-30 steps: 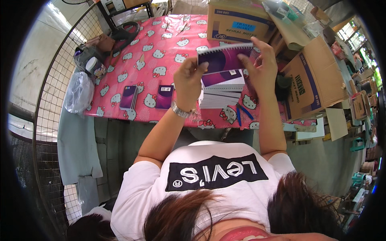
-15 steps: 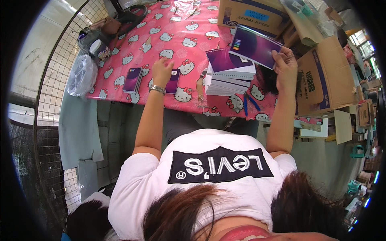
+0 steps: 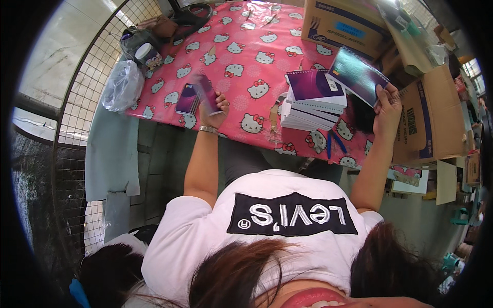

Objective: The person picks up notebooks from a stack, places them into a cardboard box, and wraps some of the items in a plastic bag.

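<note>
My left hand point(image 3: 216, 112) is closed on a small purple notebook point(image 3: 207, 94), tilted and slightly blurred, just above the table. Beside it lies a small stack of spiral notebooks point(image 3: 187, 98) with dark purple covers. At the right, my right hand point(image 3: 388, 106) grips one edge of a spiral notebook point(image 3: 358, 75), whose glossy cover reflects light. Its far end hangs over a tall pile of white-paged notebooks point(image 3: 310, 117). On top of that pile rests a purple cover point(image 3: 311, 85) with a row of binding holes along one edge.
Blue-handled pliers point(image 3: 336, 146) lie near the front edge of the pink patterned tablecloth point(image 3: 244, 105). Cardboard boxes stand at the back point(image 3: 349, 28) and right point(image 3: 429, 118). A clear plastic bag point(image 3: 122, 86) and white-lidded jar point(image 3: 148, 54) sit at the left.
My left hand has picked up the notebook that lay beneath it on the table. My right hand still holds its notebook, now tilted into the light. The whole view has shifted slightly.
</note>
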### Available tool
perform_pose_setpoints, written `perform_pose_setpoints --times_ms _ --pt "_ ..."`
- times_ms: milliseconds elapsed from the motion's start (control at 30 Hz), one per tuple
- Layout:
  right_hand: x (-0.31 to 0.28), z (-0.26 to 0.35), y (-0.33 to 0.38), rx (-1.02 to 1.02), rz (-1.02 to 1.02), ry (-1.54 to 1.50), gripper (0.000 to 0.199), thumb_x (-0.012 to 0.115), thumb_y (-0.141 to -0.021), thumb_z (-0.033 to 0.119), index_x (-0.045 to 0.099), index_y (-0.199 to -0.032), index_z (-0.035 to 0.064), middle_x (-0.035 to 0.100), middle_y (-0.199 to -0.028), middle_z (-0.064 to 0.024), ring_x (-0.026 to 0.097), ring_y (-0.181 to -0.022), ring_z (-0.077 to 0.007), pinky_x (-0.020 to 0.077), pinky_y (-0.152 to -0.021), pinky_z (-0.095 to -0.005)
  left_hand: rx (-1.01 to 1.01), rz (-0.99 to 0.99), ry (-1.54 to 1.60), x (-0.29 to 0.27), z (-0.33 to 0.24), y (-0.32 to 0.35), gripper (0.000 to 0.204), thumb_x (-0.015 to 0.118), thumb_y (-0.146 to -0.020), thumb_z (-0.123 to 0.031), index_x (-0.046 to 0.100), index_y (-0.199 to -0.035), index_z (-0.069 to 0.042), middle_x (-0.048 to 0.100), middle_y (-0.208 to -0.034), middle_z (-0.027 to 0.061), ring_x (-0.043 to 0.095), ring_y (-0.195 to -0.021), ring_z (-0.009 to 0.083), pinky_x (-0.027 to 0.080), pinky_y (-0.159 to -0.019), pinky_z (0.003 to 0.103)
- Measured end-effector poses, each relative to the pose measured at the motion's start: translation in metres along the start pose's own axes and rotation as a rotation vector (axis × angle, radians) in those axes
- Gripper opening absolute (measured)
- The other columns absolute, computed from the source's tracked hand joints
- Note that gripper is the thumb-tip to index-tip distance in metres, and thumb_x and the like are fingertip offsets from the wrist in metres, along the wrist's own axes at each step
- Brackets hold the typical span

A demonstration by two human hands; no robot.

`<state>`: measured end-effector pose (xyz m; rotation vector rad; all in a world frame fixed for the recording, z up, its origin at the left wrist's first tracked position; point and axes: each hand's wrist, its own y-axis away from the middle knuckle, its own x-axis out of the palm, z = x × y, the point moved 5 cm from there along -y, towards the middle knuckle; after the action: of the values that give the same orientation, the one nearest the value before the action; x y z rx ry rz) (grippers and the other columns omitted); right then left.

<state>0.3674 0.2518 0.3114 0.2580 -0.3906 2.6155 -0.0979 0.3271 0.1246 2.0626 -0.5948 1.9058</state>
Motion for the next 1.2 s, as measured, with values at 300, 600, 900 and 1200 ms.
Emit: perform_pose_setpoints --times_ms 300,600,900,1200 --pt "0.010 0.008 0.004 -0.009 -0.020 0.048 0.018 0.069 -0.088 0.009 0.062 -0.104 0.0031 0.054 -0.071 0.0057 0.035 -0.050 -0.0006 0.0267 -0.046 -0.0176 -0.041 0.323 0.070 0.045 0.020 -0.013 0.037 0.047 -0.097 -0.031 0.051 -0.111 0.003 0.042 -0.066 0.0040 0.042 -0.049 0.0139 0.041 -0.044 0.027" --pt "-0.004 0.008 0.002 -0.031 0.018 -0.029 0.018 0.071 -0.087 0.007 0.061 -0.102 0.0043 0.058 -0.074 0.0035 0.042 -0.052 -0.0012 0.0286 -0.046 -0.0176 0.202 -0.715 -1.007 -0.075 -0.047 0.016 0.035 0.051 -0.092 -0.028 0.058 -0.113 -0.001 0.056 -0.081 0.0092 0.054 -0.065 0.0210 0.048 -0.060 0.034" --pt "-0.011 0.002 0.001 0.007 -0.014 -0.069 0.022 0.071 -0.086 0.008 0.061 -0.105 0.0058 0.058 -0.077 0.0046 0.046 -0.058 -0.0013 0.0320 -0.048 -0.0177 0.951 -0.186 -2.268 0.133 0.070 -0.043 0.028 0.069 -0.079 -0.015 0.066 -0.106 -0.008 0.057 -0.119 0.0150 0.053 -0.113 0.0337 0.043 -0.097 0.045" --pt "-0.022 0.007 -0.003 -0.003 -0.053 -0.110 0.022 0.071 -0.086 0.008 0.060 -0.104 0.0045 0.059 -0.078 0.0030 0.046 -0.056 -0.0020 0.0324 -0.047 -0.0187 0.431 0.638 -2.693 0.210 0.201 -0.090 0.040 0.076 -0.074 -0.031 0.067 -0.109 -0.013 0.064 -0.110 0.0042 0.059 -0.103 0.0267 0.051 -0.085 0.039"
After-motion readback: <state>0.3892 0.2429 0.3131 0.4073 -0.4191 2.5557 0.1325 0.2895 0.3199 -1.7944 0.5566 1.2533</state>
